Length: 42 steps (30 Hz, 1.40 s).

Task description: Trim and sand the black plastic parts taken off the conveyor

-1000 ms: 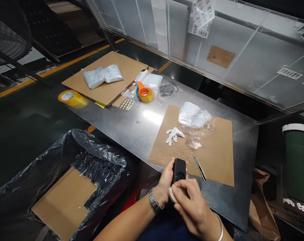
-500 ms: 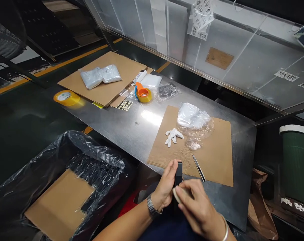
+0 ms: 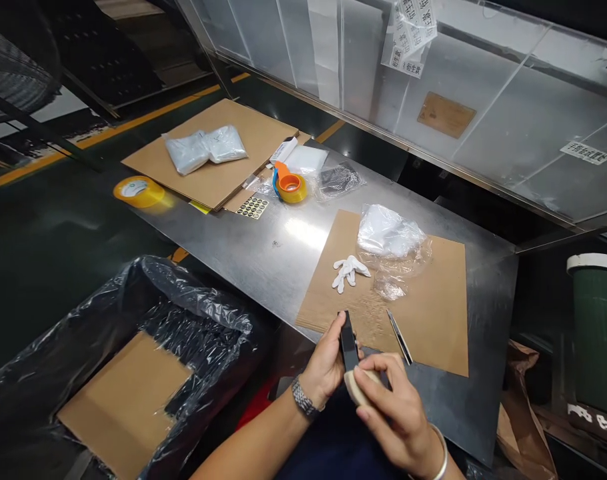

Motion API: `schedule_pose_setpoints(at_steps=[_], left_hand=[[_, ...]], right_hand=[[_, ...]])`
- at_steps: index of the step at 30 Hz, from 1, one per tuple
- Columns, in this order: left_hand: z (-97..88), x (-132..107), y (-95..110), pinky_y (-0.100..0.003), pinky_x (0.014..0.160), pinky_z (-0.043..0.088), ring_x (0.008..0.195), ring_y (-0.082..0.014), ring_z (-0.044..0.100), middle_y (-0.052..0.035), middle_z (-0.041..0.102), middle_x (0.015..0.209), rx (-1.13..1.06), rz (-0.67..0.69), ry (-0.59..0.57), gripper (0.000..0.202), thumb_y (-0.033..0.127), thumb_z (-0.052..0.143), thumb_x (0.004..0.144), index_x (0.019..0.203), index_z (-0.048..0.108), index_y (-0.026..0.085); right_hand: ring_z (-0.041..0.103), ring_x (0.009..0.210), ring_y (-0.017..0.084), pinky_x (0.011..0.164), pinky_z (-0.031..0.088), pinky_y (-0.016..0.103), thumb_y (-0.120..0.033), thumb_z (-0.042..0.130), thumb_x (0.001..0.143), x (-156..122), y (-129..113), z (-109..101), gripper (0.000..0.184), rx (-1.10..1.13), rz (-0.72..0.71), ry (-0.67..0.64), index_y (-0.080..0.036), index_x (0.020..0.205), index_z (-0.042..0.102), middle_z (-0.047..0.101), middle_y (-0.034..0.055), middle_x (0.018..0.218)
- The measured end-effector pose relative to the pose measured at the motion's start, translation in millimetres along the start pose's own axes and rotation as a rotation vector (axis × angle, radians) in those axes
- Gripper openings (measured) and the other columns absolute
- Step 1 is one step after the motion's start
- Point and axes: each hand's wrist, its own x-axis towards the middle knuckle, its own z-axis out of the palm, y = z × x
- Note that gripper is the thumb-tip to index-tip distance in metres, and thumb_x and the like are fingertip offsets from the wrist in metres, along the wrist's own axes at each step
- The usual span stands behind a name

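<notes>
While left fingers [image 3: 335, 331] clasp a slim black block [image 3: 348, 340], right fingers [image 3: 379, 364] pinch a beige pad [image 3: 357, 388] against it above the steel table [image 3: 263, 247].

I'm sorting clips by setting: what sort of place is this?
Probably a factory packing bench: a steel table with cardboard sheets, tape rolls and a sticker sheet, a plastic-lined carton beside it; the left hand holds a black device, the right hand a pad.

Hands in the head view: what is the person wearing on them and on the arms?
No gloves and no sleeves in view: both forearms are bare. The left hand has a watch with a silver metal link band on its wrist. The right hand has a plain, thin silver bangle on its wrist. No rings are visible.
</notes>
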Motion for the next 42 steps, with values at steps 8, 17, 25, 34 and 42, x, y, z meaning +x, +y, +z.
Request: schedule_pose_setpoints(at_steps=[8,17,25,34,42], left_hand=[[-1.5,5,14,-0.021,0.050,0.046,0.046,-0.0085,0.052,0.0021,0.053,0.053,-0.058,0.089,0.024,0.023,0.034,0.057,0.078,0.069,0.050,0.014],[-8.9,-22,-5,-0.022,0.069,0.042,0.073,-0.0128,0.055,0.0020,0.061,0.077,0.519,0.671,-0.156,0.037,0.018,0.077,0.056,0.087,0.056,0.018],[-18.7,-36,-10,-0.021,0.061,0.036,0.064,-0.0117,0.048,0.0036,0.056,0.069,0.791,0.694,-0.143,0.036,0.017,0.077,0.056,0.083,0.055,0.021],[5.8,-52,6,-0.024,0.069,0.040,0.073,-0.0141,0.055,-0.0028,0.060,0.082,0.818,0.257,-0.447,0.025,0.029,0.061,0.075,0.096,0.053,0.018],[11.1,-63,0,-0.023,0.057,0.041,0.063,-0.0144,0.059,-0.0054,0.065,0.072,0.729,0.096,-0.430,0.026,0.033,0.044,0.085,0.104,0.050,0.017]], right_hand=[[0.048,0.101,0.024,0.082,0.046,0.045,-0.010,0.052,0.078,-40,71,47,0.053,-0.360,0.070,0.283,-0.021,0.128,0.041,0.049,0.0119,0.107],[0.053,0.083,0.021,0.071,0.049,0.043,-0.031,0.047,0.085,-33,171,76,0.026,-0.337,0.316,0.379,-0.016,0.101,0.060,0.055,0.0085,0.086],[0.056,0.083,0.015,0.069,0.049,0.029,-0.025,0.042,0.088,-1,79,13,0.023,-0.088,0.383,0.343,-0.019,0.103,0.058,0.057,0.0064,0.092],[0.053,0.069,0.012,0.060,0.047,0.027,-0.025,0.055,0.081,12,31,-16,0.020,0.424,0.377,0.276,-0.021,0.101,0.057,0.052,0.0042,0.088],[0.052,0.082,0.017,0.070,0.046,0.031,-0.032,0.057,0.079,12,31,-24,0.023,0.600,0.310,0.211,-0.022,0.100,0.058,0.052,0.0052,0.088]])
